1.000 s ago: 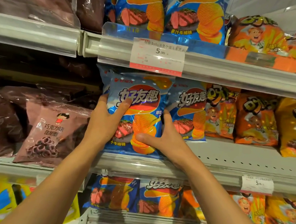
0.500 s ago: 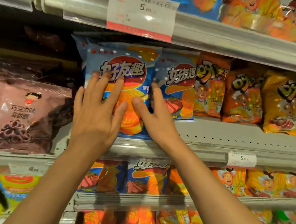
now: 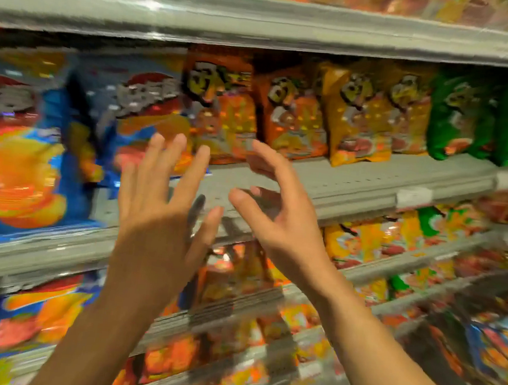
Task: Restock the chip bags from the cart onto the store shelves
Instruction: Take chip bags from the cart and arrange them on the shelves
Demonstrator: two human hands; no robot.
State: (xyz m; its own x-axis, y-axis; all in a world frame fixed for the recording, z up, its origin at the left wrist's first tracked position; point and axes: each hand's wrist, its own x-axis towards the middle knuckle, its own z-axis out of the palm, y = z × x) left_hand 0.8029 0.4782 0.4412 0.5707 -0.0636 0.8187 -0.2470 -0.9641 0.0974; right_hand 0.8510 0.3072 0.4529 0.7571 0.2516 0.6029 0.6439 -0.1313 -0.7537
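The view is heavily motion-blurred; print on the packaging is unreadable.

Left hand (image 3: 160, 214): raised in front of the shelving, back of the hand toward the camera, fingers straight and spread. It holds nothing and touches nothing.

Right hand (image 3: 278, 216): raised just beside the left hand, thumb out, fingers loosely curved and apart. It holds nothing. The two hands are near each other but not touching.

Blue bags (image 3: 27, 152): two blue chip bags stand upright on the middle shelf (image 3: 356, 183), at the left of the view. The nearer one sits at the shelf's front edge; the second (image 3: 142, 119) stands just to its right, partly behind the left hand's fingers.

Orange bags (image 3: 220, 105): a row of orange and yellow-orange bags stands upright farther back on the same shelf, to the right of the blue bags. Bare shelf lies in front of this row, behind the hands.

Green bags (image 3: 458, 119): upright at the right end of the row.

Upper shelf (image 3: 263, 19): its front rail crosses the top of the view, with more bags above it.

Lower shelves (image 3: 410, 263): these carry further blue, orange and yellow bags below the hands.
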